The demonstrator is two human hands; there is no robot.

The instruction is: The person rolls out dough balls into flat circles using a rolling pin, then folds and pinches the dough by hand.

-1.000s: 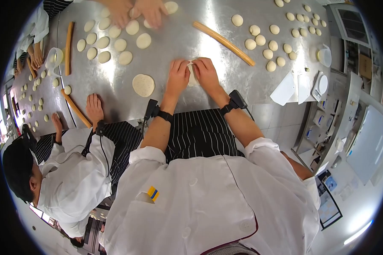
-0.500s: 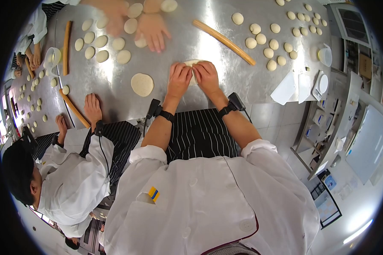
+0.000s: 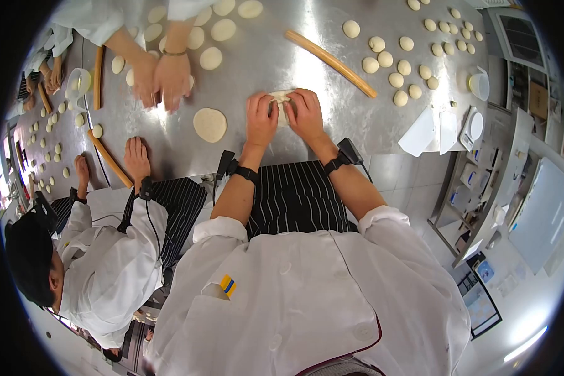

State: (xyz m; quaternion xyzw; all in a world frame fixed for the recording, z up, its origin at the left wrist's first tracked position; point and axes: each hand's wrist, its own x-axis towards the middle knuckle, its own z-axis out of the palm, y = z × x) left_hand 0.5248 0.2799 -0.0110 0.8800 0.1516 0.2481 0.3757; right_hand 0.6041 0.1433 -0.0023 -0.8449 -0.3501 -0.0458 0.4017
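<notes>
Between my two hands a piece of dough (image 3: 282, 98) lies on the steel table, its far edge folded and wrinkled. My left hand (image 3: 261, 118) grips its left side with bent fingers. On the other side my right hand (image 3: 305, 111) has its fingers curled onto the dough, thumb pointing inward. Part of the dough is hidden under the fingers. A flat round of dough (image 3: 210, 125) rests to the left of my left hand, apart from it. Beyond my right hand lies a wooden rolling pin (image 3: 331, 63), set at a slant.
Several dough balls (image 3: 396, 80) sit at the right, near white scrapers (image 3: 418, 131), a scale (image 3: 472, 126) and a plastic cup (image 3: 479, 86). Across the table a co-worker's hands (image 3: 163, 78) press among dough pieces. Another person (image 3: 106, 250) stands at my left beside a rolling pin (image 3: 109, 160).
My thumbs and fingers have moved slightly apart, showing more of the folded dough. The co-worker's hands opposite have shifted left and toward me. The person at my left has raised one hand.
</notes>
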